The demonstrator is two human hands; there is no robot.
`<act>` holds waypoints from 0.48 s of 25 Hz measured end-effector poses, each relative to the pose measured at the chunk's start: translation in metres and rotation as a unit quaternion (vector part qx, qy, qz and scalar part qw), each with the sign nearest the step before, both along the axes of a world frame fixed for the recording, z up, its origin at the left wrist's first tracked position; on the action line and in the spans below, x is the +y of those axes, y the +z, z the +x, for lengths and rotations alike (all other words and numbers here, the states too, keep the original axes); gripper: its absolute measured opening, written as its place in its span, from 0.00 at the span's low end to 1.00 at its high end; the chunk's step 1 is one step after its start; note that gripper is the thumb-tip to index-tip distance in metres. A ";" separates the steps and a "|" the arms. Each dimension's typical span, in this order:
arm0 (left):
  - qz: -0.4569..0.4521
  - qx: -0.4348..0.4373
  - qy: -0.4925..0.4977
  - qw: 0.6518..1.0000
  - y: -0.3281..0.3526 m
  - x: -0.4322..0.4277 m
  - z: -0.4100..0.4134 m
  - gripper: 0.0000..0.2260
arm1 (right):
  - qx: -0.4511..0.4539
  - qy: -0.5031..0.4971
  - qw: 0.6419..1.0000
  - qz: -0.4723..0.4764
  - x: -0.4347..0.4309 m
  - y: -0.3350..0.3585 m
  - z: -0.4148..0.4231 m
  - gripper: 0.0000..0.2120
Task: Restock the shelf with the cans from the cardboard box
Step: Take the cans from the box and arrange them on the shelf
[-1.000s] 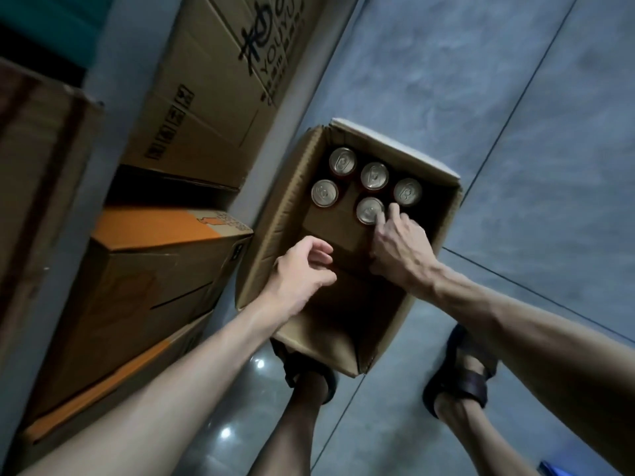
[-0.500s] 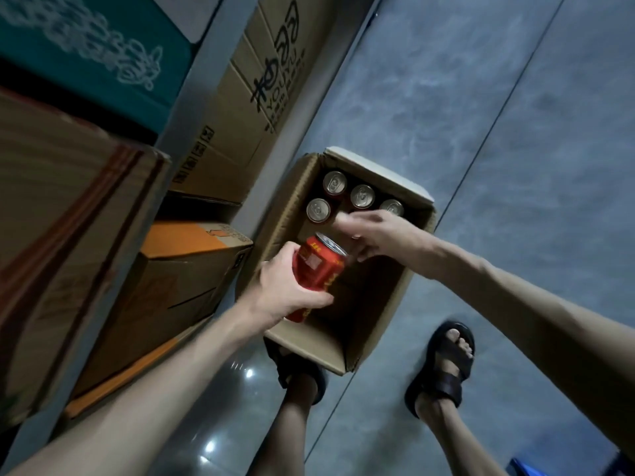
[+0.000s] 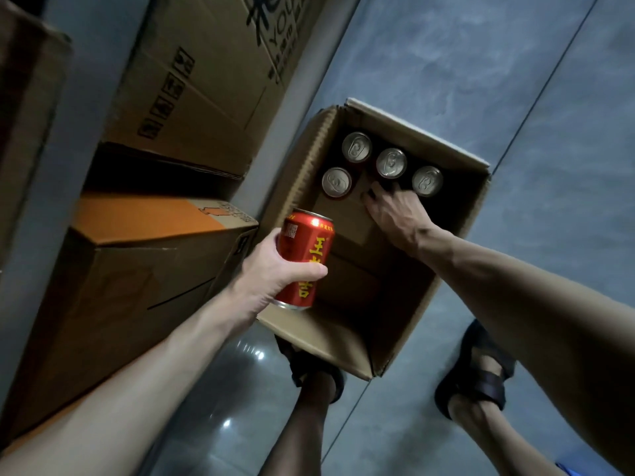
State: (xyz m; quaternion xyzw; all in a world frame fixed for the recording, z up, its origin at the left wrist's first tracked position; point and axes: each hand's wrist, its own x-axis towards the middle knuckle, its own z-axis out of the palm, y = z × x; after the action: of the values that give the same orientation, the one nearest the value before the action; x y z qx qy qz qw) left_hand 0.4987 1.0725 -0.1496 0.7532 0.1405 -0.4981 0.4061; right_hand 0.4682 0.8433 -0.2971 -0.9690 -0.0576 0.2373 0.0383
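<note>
Holding red can (image 3: 304, 259) over open cardboard box (image 3: 326, 341), other hand inside it.
Standing over box on floor, beside stacked cartons (image 3: 137, 269) at left. Reaching R arm down and fwd, R hand (image 3: 395, 214) palm down deep in box, fingertips low between silver tops of 4 upright cans (image 3: 391, 162) at far end; cannot tell if gripping anything, fingers in shadow. Gripping red can in L hand (image 3: 271, 276), fingers + thumb curled round its lower half, above box's near-left corner; long axis almost upright, top end up, leaning slightly to far-right.

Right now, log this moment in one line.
left hand: holds red can | right hand: reaching into cardboard box | cans in box: four
</note>
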 end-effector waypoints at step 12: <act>-0.200 0.086 0.197 0.956 0.184 -0.043 0.014 0.22 | 0.102 -0.375 0.840 0.379 -0.037 0.271 -0.008 0.30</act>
State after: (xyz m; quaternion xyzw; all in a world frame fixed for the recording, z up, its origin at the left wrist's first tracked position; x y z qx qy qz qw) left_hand 0.5128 1.0297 0.0348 0.5677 0.2181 -0.4890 0.6253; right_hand 0.4607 0.8067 -0.0264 -0.7964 0.2294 0.2619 0.4945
